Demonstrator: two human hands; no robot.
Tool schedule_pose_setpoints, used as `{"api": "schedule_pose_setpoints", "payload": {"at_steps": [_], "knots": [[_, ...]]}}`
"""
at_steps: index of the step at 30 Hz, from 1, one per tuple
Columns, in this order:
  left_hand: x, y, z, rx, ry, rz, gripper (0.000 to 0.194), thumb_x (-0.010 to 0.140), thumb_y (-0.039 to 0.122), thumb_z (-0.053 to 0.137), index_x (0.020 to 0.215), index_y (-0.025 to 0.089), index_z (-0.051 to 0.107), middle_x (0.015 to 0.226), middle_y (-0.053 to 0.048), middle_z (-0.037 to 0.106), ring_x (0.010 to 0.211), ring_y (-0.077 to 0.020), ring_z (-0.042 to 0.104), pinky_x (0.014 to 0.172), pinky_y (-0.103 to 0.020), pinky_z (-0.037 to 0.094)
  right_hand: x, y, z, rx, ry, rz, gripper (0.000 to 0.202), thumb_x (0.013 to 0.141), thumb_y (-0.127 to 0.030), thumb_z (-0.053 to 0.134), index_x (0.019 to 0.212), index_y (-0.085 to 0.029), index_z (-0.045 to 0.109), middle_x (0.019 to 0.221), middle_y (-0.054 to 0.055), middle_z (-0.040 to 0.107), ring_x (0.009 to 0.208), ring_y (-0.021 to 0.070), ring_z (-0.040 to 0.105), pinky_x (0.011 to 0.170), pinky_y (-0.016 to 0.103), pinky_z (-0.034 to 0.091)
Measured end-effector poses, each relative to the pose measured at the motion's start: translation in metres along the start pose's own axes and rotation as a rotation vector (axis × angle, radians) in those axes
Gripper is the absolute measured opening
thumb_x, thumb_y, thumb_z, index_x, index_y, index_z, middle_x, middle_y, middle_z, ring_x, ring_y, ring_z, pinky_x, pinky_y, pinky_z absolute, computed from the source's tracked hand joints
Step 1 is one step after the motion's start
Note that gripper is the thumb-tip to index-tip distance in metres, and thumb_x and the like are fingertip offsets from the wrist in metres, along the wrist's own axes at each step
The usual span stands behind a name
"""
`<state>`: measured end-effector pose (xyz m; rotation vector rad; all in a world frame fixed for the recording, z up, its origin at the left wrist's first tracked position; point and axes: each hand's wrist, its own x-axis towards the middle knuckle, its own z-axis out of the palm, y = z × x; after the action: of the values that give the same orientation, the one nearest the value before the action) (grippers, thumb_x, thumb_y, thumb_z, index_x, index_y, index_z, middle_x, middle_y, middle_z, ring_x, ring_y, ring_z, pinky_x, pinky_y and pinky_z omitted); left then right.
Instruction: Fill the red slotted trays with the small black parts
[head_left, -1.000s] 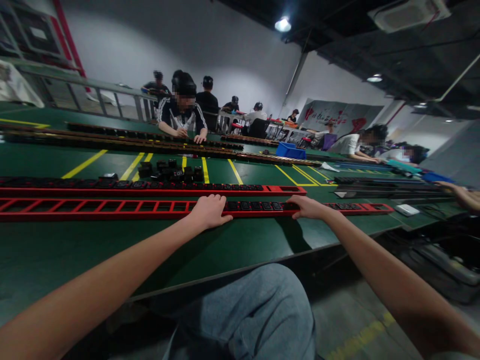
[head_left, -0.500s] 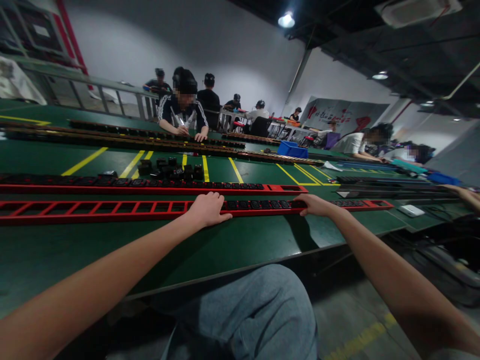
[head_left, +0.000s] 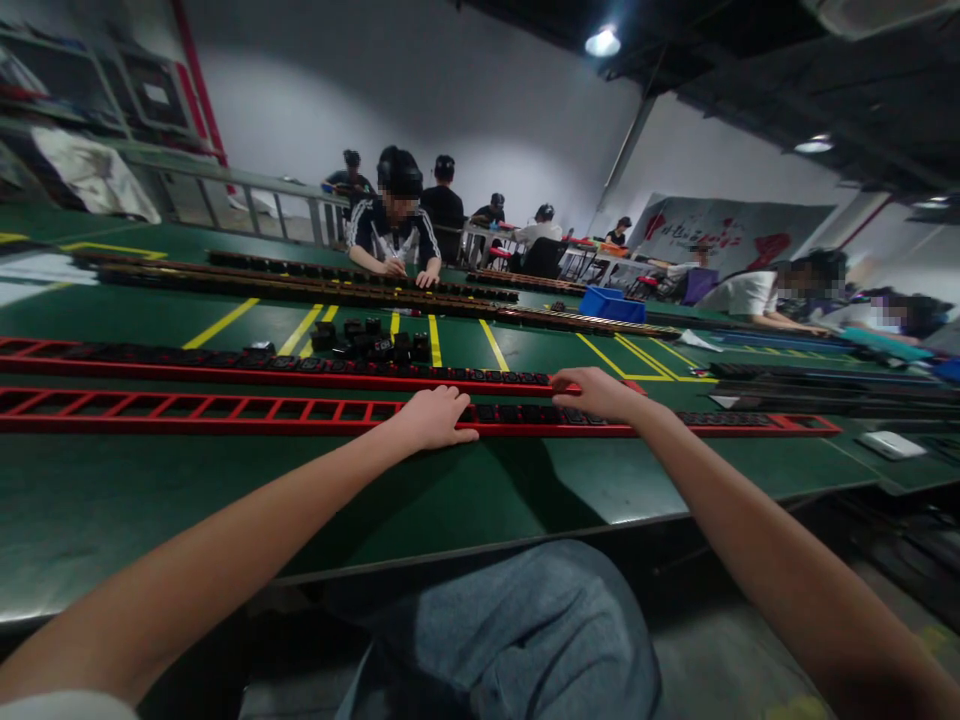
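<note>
A long red slotted frame (head_left: 225,407) lies along the near side of the green table. Black square parts (head_left: 517,413) fill slots in its right half, while the left slots are bare. My left hand (head_left: 435,418) straddles this frame at the last filled slots, fingers over the far side and thumb along the near edge. My right hand (head_left: 596,392) is over the frame farther right, fingers bent and apart from the thumb, with nothing visible between them. Its fingertips are close to a second red frame (head_left: 450,385) holding black parts, just behind.
Loose black blocks (head_left: 371,342) are piled behind the frames on the green table (head_left: 247,500). Farther back lie long dark strips (head_left: 315,285) and a blue bin (head_left: 611,305). A co-worker (head_left: 396,225) works across the table. A white box (head_left: 892,444) is at right.
My right hand has lifted off the near frame's black parts and shifted left and back, toward the second frame. My left hand stays on the near frame. The view has turned slightly left.
</note>
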<state>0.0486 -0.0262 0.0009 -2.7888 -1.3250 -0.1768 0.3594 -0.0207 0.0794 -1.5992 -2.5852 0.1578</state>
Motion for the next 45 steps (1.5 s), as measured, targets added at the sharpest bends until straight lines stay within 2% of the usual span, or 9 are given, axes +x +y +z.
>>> {"api": "schedule_pose_setpoints", "payload": {"at_steps": [4, 10, 14, 18, 23, 26, 31, 36, 45], "knots": [[-0.004, -0.012, -0.002, 0.008, -0.023, 0.067, 0.053, 0.089, 0.06, 0.054, 0.121, 0.017, 0.06, 0.123, -0.015, 0.064, 0.116, -0.0304, 0.06, 0.095, -0.039, 0.048, 0.047, -0.047, 0.022, 0.0, 0.087, -0.105, 0.024, 0.09, -0.033, 0.062, 0.105, -0.018, 0.073, 0.106, 0.009, 0.075, 0.095, 0.0259, 0.069, 0.087, 0.036, 0.052], [-0.028, -0.047, -0.004, -0.003, -0.065, 0.024, 0.062, 0.086, 0.069, 0.052, 0.12, 0.019, 0.06, 0.125, -0.014, 0.063, 0.114, -0.0303, 0.059, 0.089, -0.037, 0.049, 0.13, -0.079, 0.054, 0.052, 0.173, -0.138, 0.03, 0.09, -0.031, 0.065, 0.114, -0.014, 0.07, 0.115, 0.013, 0.071, 0.102, 0.0258, 0.066, 0.092, 0.037, 0.05], [-0.039, -0.056, -0.003, 0.011, -0.016, 0.016, 0.056, 0.089, 0.067, 0.05, 0.113, 0.017, 0.062, 0.115, -0.013, 0.065, 0.108, -0.029, 0.061, 0.089, -0.037, 0.049, 0.177, -0.108, 0.064, 0.056, 0.067, -0.174, 0.048, 0.085, -0.04, 0.071, 0.124, -0.013, 0.064, 0.124, 0.014, 0.069, 0.107, 0.0269, 0.065, 0.093, 0.036, 0.05], [-0.042, -0.054, -0.007, 0.004, 0.003, 0.041, 0.051, 0.095, 0.061, 0.043, 0.104, 0.017, 0.065, 0.112, -0.014, 0.067, 0.105, -0.0279, 0.062, 0.09, -0.037, 0.049, 0.193, -0.138, 0.077, 0.0, -0.06, -0.351, 0.053, 0.079, -0.042, 0.077, 0.122, -0.012, 0.065, 0.119, 0.013, 0.071, 0.103, 0.0273, 0.066, 0.085, 0.032, 0.051], [-0.053, -0.085, -0.019, 0.013, 0.211, 0.09, 0.042, 0.097, 0.049, 0.042, 0.112, 0.019, 0.067, 0.121, -0.012, 0.063, 0.113, -0.0268, 0.057, 0.099, -0.038, 0.046, 0.187, -0.15, 0.083, -0.114, -0.116, -0.297, 0.045, 0.078, -0.043, 0.077, 0.109, -0.011, 0.068, 0.108, 0.012, 0.074, 0.09, 0.0239, 0.068, 0.073, 0.027, 0.05], [-0.058, -0.122, -0.02, 0.038, 0.343, -0.075, 0.043, 0.094, 0.046, 0.046, 0.12, 0.019, 0.066, 0.128, -0.013, 0.06, 0.119, -0.0293, 0.054, 0.103, -0.042, 0.044, 0.178, -0.149, 0.076, -0.147, -0.177, -0.293, 0.045, 0.078, -0.045, 0.075, 0.109, -0.013, 0.068, 0.11, 0.012, 0.073, 0.087, 0.0249, 0.069, 0.065, 0.028, 0.049], [-0.062, -0.164, -0.01, 0.063, 0.19, -0.193, 0.061, 0.088, 0.055, 0.051, 0.136, 0.018, 0.058, 0.139, -0.014, 0.058, 0.127, -0.0323, 0.051, 0.106, -0.045, 0.041, 0.153, -0.136, 0.063, -0.225, -0.192, -0.266, 0.048, 0.078, -0.049, 0.073, 0.109, -0.013, 0.067, 0.116, 0.015, 0.07, 0.097, 0.0295, 0.068, 0.069, 0.031, 0.051], [-0.063, -0.176, -0.005, 0.065, 0.041, -0.263, 0.076, 0.086, 0.064, 0.051, 0.145, 0.015, 0.05, 0.134, -0.017, 0.062, 0.12, -0.0338, 0.058, 0.103, -0.044, 0.042, 0.131, -0.096, 0.053, -0.258, -0.203, -0.199, 0.049, 0.08, -0.047, 0.074, 0.115, -0.014, 0.066, 0.118, 0.015, 0.068, 0.102, 0.0295, 0.067, 0.078, 0.033, 0.052], [-0.064, -0.189, -0.001, 0.105, 0.034, -0.35, 0.075, 0.085, 0.062, 0.052, 0.144, 0.016, 0.051, 0.139, -0.016, 0.06, 0.123, -0.0364, 0.058, 0.1, -0.044, 0.044, 0.121, -0.007, 0.044, -0.268, -0.181, -0.015, 0.049, 0.077, -0.036, 0.08, 0.121, -0.017, 0.066, 0.125, 0.013, 0.068, 0.111, 0.0305, 0.065, 0.089, 0.034, 0.051]]}}
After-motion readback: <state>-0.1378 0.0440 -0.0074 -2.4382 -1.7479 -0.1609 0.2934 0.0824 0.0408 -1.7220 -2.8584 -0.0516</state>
